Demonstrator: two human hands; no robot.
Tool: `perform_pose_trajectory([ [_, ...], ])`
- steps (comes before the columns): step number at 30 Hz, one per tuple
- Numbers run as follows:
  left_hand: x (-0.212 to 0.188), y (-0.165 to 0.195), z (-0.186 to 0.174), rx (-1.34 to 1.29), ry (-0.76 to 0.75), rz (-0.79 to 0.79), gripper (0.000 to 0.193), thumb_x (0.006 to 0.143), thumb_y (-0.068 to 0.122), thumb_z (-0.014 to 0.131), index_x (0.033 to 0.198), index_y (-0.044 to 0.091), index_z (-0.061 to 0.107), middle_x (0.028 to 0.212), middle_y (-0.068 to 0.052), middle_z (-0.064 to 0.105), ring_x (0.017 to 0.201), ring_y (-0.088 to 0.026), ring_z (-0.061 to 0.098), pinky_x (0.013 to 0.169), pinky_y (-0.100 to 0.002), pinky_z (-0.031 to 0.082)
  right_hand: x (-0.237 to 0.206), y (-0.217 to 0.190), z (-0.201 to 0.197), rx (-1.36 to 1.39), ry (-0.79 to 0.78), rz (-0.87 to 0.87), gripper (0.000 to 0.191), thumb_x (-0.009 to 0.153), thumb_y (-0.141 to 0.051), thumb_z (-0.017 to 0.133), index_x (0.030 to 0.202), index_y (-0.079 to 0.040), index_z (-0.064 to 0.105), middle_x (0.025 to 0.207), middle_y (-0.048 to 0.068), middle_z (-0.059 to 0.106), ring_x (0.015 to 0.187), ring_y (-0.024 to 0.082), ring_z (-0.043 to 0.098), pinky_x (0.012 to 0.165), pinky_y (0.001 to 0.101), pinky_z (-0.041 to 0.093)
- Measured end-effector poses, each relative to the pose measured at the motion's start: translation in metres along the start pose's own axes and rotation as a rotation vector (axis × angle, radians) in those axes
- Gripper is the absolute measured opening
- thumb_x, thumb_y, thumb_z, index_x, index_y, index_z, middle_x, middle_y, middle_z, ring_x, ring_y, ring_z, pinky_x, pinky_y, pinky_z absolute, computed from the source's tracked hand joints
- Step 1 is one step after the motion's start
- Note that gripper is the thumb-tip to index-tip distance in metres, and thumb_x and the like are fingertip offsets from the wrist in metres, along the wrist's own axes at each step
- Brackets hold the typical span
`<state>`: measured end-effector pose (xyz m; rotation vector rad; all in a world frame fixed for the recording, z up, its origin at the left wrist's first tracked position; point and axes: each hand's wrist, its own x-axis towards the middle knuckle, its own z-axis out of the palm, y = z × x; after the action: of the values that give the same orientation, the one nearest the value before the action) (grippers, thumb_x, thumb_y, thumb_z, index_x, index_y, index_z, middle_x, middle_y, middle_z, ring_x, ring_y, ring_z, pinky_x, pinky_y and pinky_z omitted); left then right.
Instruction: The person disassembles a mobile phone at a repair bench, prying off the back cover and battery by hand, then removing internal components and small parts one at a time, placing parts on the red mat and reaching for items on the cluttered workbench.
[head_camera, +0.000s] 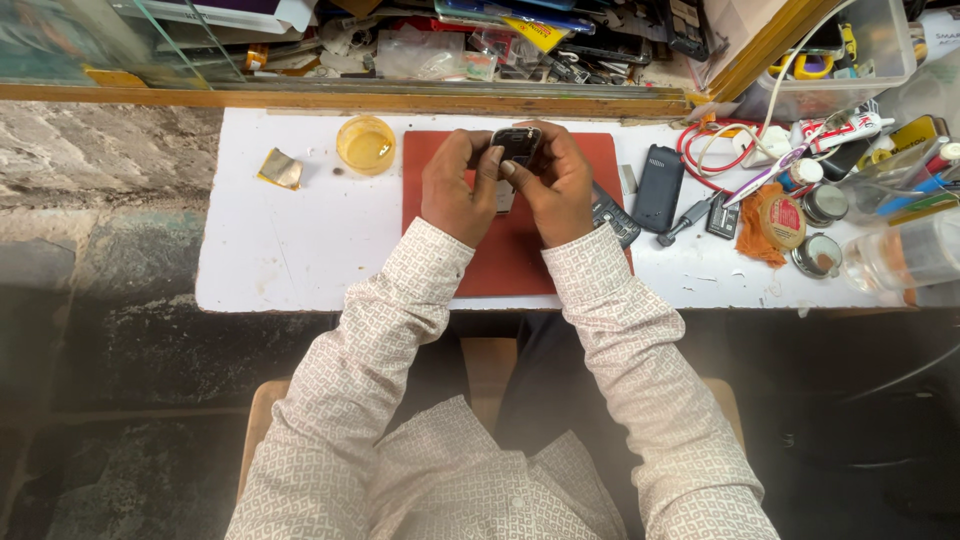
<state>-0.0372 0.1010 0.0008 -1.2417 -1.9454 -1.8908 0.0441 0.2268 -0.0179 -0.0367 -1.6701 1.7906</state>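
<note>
You are holding a small dark phone body with a metal-edged frame (517, 145) in both hands, above the far edge of the red rectangular mat (515, 255) that is lying on the white desk (300, 250). Your left hand (455, 190) is gripping its left side, the fingers (490, 165) curling in and pinching the frame. Your right hand (560, 190) is gripping the right side, its fingers pressing against the phone from the far and right edges. A small pale part is showing just beneath the phone, between your hands; what it is cannot be told.

To the left of the mat, a round yellow translucent dish (366, 144) is sitting beside a crumpled scrap of gold foil (281, 168). To the right, a black keypad phone (658, 187) is lying near a coiled red cable (705, 150), a dark-handled screwdriver (685, 220) and an orange cloth (755, 225).
</note>
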Motion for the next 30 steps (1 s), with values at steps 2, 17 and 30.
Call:
perform_pose_trajectory([
  [2, 0.000, 0.004, -0.002, -0.025, -0.012, 0.004, 0.009, 0.101, 0.005, 0.065, 0.108, -0.002, 0.065, 0.092, -0.013, 0.068, 0.083, -0.022, 0.072, 0.076, -0.034, 0.058, -0.001, -0.003, 0.002, -0.101, 0.011, -0.075, 0.045, 0.093, 0.006, 0.075, 0.132, -0.004, 0.054, 0.114, 0.005, 0.067, 0.107, 0.013, 0.067, 0.097, 0.0307, 0.058],
  [17, -0.004, 0.002, -0.005, -0.057, -0.070, 0.096, 0.015, 0.097, -0.001, 0.071, 0.111, 0.002, 0.066, 0.106, -0.012, 0.073, 0.096, -0.026, 0.075, 0.084, -0.034, 0.061, -0.012, -0.010, -0.005, -0.191, -0.012, -0.337, 0.021, 0.101, -0.001, 0.071, 0.121, -0.002, 0.064, 0.118, 0.007, 0.064, 0.108, 0.015, 0.064, 0.098, 0.0297, 0.055],
  [30, -0.008, 0.008, -0.008, 0.028, -0.084, 0.216, 0.018, 0.095, -0.002, 0.073, 0.110, 0.002, 0.065, 0.098, -0.010, 0.070, 0.083, -0.021, 0.072, 0.068, -0.032, 0.059, -0.020, -0.017, -0.006, -0.317, 0.015, -0.380, 0.020, 0.099, -0.005, 0.076, 0.118, -0.003, 0.068, 0.111, 0.006, 0.068, 0.100, 0.013, 0.065, 0.086, 0.0248, 0.055],
])
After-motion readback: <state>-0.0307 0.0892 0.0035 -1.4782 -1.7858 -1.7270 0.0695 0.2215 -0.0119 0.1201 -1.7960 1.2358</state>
